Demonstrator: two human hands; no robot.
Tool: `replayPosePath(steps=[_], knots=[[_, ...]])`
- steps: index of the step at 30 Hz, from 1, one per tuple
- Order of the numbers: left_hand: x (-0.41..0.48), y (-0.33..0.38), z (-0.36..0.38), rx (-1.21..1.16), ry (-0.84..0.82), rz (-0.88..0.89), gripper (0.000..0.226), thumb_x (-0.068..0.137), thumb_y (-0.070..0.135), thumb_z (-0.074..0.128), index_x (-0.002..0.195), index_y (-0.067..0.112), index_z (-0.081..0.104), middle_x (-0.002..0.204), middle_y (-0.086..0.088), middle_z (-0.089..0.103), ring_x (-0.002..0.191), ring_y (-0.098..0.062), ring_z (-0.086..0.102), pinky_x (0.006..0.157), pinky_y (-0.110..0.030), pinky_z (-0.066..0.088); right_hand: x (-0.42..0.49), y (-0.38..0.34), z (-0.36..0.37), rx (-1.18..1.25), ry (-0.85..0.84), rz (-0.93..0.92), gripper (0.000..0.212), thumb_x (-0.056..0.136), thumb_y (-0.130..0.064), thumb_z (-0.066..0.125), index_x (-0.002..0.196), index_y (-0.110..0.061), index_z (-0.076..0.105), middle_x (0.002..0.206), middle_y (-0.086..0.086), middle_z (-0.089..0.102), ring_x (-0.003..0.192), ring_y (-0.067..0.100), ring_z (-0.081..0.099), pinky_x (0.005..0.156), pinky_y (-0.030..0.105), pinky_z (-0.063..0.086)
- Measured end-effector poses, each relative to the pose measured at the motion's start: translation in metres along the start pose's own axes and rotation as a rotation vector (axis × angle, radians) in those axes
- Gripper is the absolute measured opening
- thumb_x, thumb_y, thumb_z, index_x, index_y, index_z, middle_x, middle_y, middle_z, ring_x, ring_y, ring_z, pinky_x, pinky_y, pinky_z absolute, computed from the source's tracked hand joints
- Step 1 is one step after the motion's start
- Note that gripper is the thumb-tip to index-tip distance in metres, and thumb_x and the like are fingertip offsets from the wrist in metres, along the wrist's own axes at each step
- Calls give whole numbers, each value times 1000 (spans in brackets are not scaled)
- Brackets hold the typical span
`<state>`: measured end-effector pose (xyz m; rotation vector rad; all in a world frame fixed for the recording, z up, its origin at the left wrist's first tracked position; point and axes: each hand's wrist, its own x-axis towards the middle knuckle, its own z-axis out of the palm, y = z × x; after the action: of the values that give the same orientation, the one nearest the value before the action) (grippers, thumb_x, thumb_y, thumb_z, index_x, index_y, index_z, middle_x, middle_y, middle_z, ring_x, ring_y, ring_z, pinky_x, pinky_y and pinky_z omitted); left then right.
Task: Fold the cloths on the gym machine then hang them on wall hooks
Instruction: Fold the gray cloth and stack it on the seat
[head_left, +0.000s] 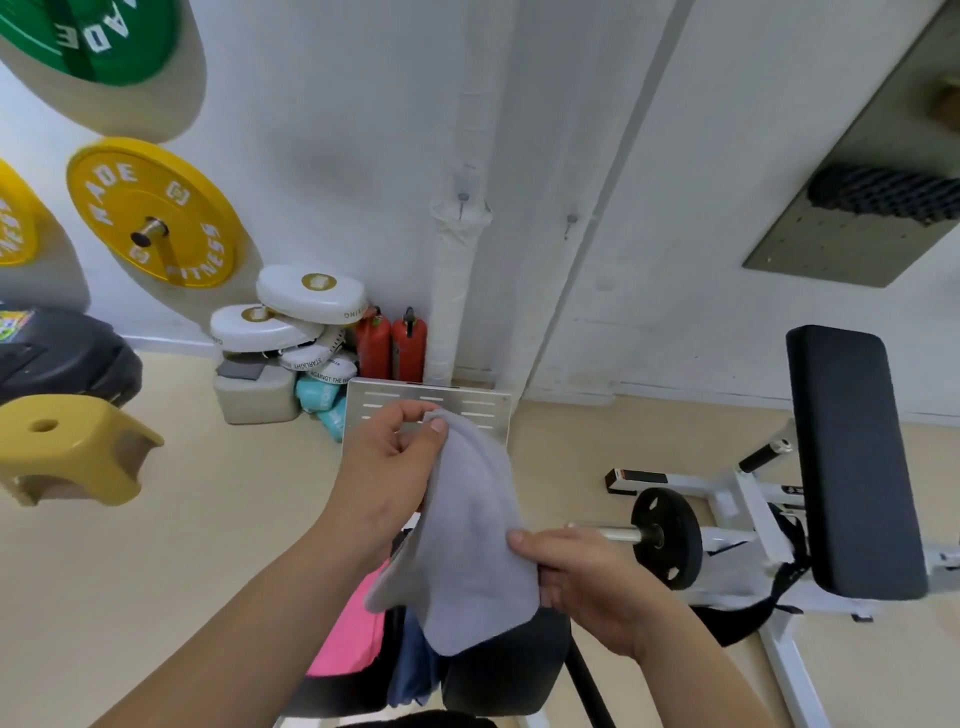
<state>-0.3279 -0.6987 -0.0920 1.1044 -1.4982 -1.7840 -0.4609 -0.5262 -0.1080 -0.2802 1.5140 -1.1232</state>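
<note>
A grey cloth (475, 540) hangs between both my hands in the middle of the head view. My left hand (389, 457) pinches its top corner with thumb and fingers. My right hand (582, 577) grips its right edge lower down. Under the grey cloth, a pink cloth (350, 631) and a blue cloth (413, 670) lie draped over the black pad of the gym machine (511, 670). Two small wall hooks, one (462, 200) on the wrapped pipe and one (571, 221) to its right, sit on the white wall above.
A metal footplate (467, 405) stands behind my hands. A black-padded bench (852, 457) with a loaded bar (665, 535) is at right. A yellow stool (67, 447), white pads (291, 317), two red extinguishers (392, 345) and wall-mounted weight plates (150, 213) fill the left.
</note>
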Motion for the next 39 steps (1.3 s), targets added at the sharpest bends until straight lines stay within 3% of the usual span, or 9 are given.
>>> replayPosePath(steps=[5, 10, 14, 17, 23, 29, 33, 36, 39], knots=[[4, -24, 0, 73, 92, -35, 13, 102, 39, 54, 96, 39, 66, 96, 3, 74, 95, -23, 70, 83, -56, 60, -3, 12, 0, -77, 53, -99, 42, 94, -36, 72, 121, -4, 67, 117, 16, 76, 112, 32, 72, 102, 46, 53], [11, -50, -10, 81, 105, -110, 9, 99, 47, 56, 101, 44, 64, 108, -3, 73, 100, -27, 71, 85, -53, 60, -8, 7, 7, -85, 72, -217, 33, 97, -18, 70, 120, -1, 53, 108, 23, 75, 93, 34, 75, 73, 34, 61], [0, -57, -12, -209, -143, -386, 41, 98, 58, 54, 125, 30, 67, 117, -4, 77, 106, -24, 74, 89, -40, 56, -9, 0, 13, 195, 124, -243, 29, 102, -17, 60, 125, -3, 52, 104, 16, 77, 90, 24, 76, 69, 32, 60], [-22, -64, -10, -279, -278, -495, 40, 100, 50, 56, 117, 18, 75, 113, -8, 78, 107, -23, 73, 100, -44, 52, 1, -1, 7, 302, 175, -172, 29, 101, -23, 62, 124, -6, 58, 107, 12, 77, 95, 23, 75, 78, 38, 58], [-22, -79, -16, 169, -206, -185, 42, 91, 18, 76, 127, 36, 66, 85, -3, 71, 90, -17, 72, 88, -29, 59, 6, 7, -14, 17, 380, -114, 45, 93, -13, 74, 131, -19, 52, 112, 13, 72, 100, 28, 72, 76, 37, 59], [-17, -74, -11, 769, -418, 144, 68, 76, 16, 81, 139, 26, 58, 125, 7, 59, 111, -10, 58, 93, -15, 46, 8, 7, -15, -630, 219, -128, 68, 75, -1, 81, 127, -33, 51, 117, -6, 53, 101, 13, 60, 86, 27, 59], [-12, -70, -8, 983, -316, 339, 40, 84, 13, 63, 122, 26, 68, 107, 1, 62, 101, -20, 61, 85, -31, 51, 18, 6, -15, -999, 257, -184, 56, 84, -15, 71, 137, -27, 54, 131, -2, 57, 116, 17, 57, 99, 28, 49], [-5, -67, -19, 948, -264, 314, 26, 83, 18, 66, 105, 31, 72, 98, 4, 59, 91, -17, 60, 79, -31, 50, 17, 5, -28, -1006, 294, -293, 18, 91, -28, 66, 109, -28, 64, 109, -5, 57, 92, 5, 55, 80, 19, 46], [-6, -60, -29, 739, -264, 206, 17, 78, 24, 78, 88, 36, 70, 101, 8, 57, 92, -6, 60, 82, -22, 46, 15, 6, -37, -670, 245, -263, 14, 94, -28, 66, 108, -27, 65, 115, -9, 60, 109, 2, 58, 93, 22, 45]])
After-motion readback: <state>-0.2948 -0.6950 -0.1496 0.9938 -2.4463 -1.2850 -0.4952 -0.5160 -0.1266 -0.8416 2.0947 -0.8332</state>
